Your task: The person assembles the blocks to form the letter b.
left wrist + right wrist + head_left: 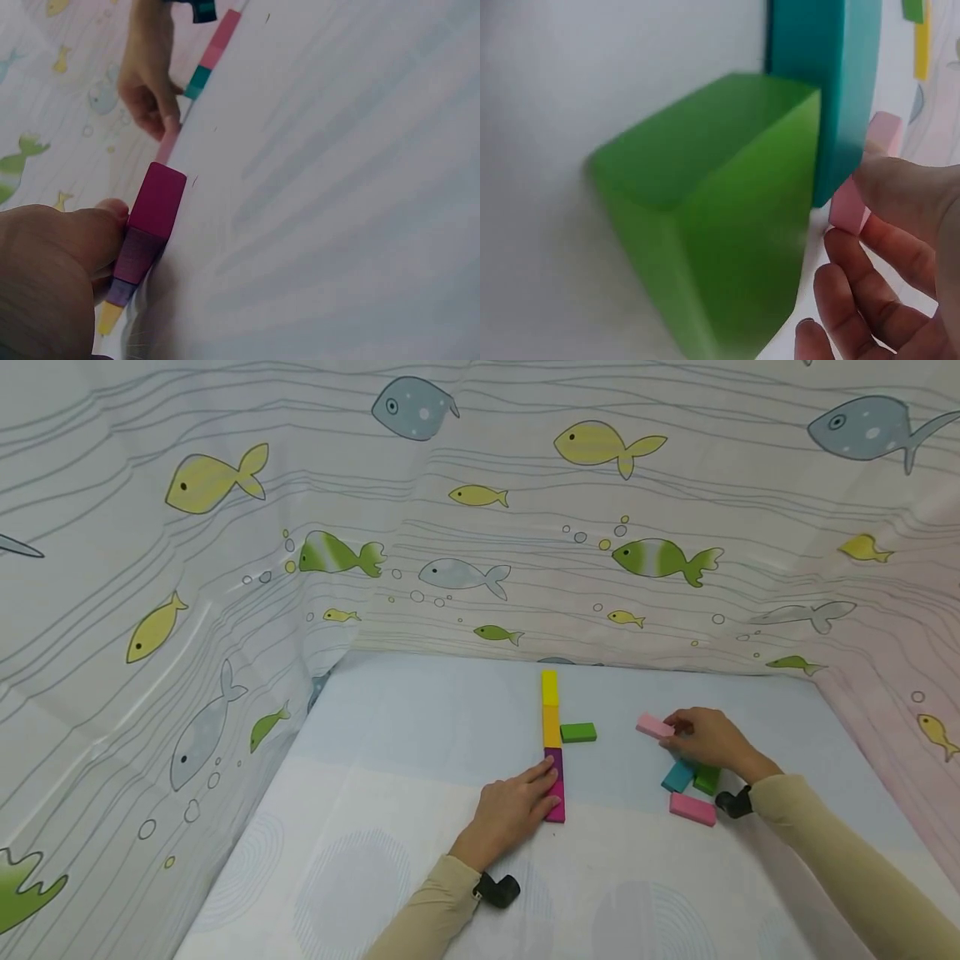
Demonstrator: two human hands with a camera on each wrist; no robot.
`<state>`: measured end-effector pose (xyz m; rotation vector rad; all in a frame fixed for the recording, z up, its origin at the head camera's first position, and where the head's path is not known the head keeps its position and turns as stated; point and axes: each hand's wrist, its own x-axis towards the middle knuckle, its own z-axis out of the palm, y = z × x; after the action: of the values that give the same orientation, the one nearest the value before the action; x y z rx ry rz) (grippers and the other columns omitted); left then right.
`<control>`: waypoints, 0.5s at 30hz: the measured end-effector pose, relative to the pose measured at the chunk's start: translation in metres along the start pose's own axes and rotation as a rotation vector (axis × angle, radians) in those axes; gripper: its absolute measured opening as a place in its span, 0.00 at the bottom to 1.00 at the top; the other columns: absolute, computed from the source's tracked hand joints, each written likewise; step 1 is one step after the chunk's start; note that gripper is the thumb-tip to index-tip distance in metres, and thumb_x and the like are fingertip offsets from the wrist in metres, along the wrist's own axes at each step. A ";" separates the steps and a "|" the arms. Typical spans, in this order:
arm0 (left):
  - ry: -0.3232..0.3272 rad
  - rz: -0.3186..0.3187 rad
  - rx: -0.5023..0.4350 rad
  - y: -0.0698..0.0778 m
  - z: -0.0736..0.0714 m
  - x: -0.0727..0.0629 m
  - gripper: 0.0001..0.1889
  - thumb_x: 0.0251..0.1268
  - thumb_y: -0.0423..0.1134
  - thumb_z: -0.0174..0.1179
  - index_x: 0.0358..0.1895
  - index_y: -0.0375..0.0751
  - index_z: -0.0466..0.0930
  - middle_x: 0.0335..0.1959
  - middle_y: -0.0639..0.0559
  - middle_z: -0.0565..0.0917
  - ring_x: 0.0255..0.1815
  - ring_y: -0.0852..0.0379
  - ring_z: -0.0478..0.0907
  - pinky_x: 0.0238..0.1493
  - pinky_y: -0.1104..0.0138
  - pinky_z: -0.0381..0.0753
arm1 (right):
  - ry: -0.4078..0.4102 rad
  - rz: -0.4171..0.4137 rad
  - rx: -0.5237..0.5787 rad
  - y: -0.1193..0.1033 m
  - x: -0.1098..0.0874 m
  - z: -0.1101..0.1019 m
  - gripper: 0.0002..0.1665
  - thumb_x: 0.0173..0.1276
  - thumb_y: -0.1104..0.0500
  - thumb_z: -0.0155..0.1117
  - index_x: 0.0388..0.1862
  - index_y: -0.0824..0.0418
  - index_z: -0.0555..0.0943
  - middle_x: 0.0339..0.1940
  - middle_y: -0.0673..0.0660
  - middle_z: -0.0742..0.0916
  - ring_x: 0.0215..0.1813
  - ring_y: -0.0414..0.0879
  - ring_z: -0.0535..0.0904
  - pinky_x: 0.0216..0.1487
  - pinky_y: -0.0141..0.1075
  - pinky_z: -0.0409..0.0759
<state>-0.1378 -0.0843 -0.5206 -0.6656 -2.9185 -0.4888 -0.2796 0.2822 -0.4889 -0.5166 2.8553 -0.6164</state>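
Note:
My left hand point(508, 814) rests on a row of blocks, its fingertips touching the purple block point(553, 756) and the magenta block point(556, 815). Beyond these in the same straight row lie an orange block point(551, 727) and a yellow block point(550, 687). On the right, my right hand point(708, 742) pinches a light pink block point(651, 725) between thumb and fingers. Under and near that hand are a teal block point(678, 776), a green block point(707, 779) and a darker pink block point(692, 808). The right wrist view shows the green block point(705, 195) touching the teal block point(840, 97).
Another green block point(578, 732) lies just right of the row, beside the orange block. A pale cloth point(405, 718) covers the table. Fish-patterned sheeting point(525, 535) rises behind it and along both sides.

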 end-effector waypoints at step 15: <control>-0.014 -0.014 0.003 0.000 0.001 0.000 0.25 0.81 0.57 0.58 0.75 0.57 0.78 0.79 0.63 0.73 0.44 0.50 0.91 0.24 0.72 0.71 | -0.017 -0.097 0.032 -0.017 -0.005 0.007 0.25 0.70 0.51 0.76 0.57 0.66 0.86 0.47 0.58 0.91 0.49 0.52 0.84 0.52 0.51 0.85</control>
<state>-0.1376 -0.0844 -0.5211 -0.6511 -2.9379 -0.4837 -0.2678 0.2671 -0.4878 -0.6555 2.8128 -0.6688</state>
